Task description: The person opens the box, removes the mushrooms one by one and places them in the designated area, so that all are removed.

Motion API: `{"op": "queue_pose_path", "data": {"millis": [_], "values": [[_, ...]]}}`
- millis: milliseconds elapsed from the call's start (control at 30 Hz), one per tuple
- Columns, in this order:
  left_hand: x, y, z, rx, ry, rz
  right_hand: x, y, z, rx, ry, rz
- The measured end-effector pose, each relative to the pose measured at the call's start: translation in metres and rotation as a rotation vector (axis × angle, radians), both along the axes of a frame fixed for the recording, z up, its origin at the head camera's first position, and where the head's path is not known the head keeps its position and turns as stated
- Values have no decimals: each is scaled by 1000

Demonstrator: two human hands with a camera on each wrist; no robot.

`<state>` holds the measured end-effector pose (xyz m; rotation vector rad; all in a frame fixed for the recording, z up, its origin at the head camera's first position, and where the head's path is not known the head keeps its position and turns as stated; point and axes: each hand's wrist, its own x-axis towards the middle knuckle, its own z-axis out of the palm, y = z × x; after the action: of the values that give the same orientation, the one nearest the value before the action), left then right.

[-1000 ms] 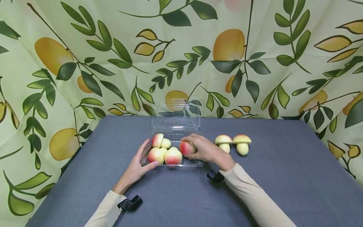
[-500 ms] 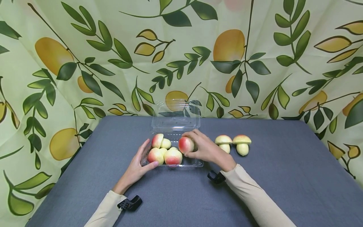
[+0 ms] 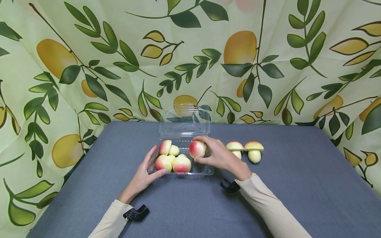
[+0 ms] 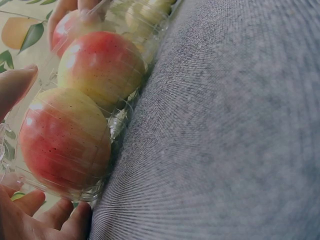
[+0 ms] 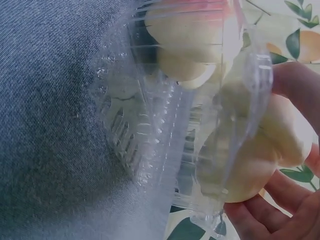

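Note:
A clear plastic clamshell container [image 3: 202, 170] stands in the middle of the table with its lid raised at the back. Several mushroom-shaped pieces with red-and-yellow caps lie in its left and middle part, among them a front mushroom [image 3: 181, 164]. My left hand [image 3: 144, 177] holds the container's left end, thumb at the front rim and fingers along the side. My right hand [image 3: 218, 153] grips another mushroom [image 3: 197, 149] by thumb and fingers over the container's right part, its red cap turned left. The right wrist view shows its pale underside [image 5: 240, 170] partly through the clear wall.
Two more mushrooms, a nearer one [image 3: 235, 146] partly behind my right wrist and a farther one [image 3: 254, 152], stand on the grey cloth right of the container. The raised lid [image 3: 184, 122] is close to the patterned curtain [image 3: 190, 66] at the back.
The right hand, gripping the mushroom, has risen a little and then shifted slightly right, and the cap now faces more toward the left. The left hand and the container stay in place.

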<state>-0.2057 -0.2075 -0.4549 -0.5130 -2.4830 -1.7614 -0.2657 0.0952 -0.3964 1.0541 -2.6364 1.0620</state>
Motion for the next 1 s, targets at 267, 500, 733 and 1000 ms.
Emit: {"op": "queue_pose_path", "data": {"millis": [267, 500, 733, 1000], "values": [[0, 0, -1, -1, 4, 1, 6, 6, 9, -33, -18, -40], [0, 0, -1, 19, 6, -8, 9, 14, 14, -11, -25, -97], [0, 0, -1, 23, 10, -9, 9, 19, 16, 12, -19, -152], [-1, 0, -1, 27, 7, -13, 10, 25, 19, 4, -42, -185]]}}
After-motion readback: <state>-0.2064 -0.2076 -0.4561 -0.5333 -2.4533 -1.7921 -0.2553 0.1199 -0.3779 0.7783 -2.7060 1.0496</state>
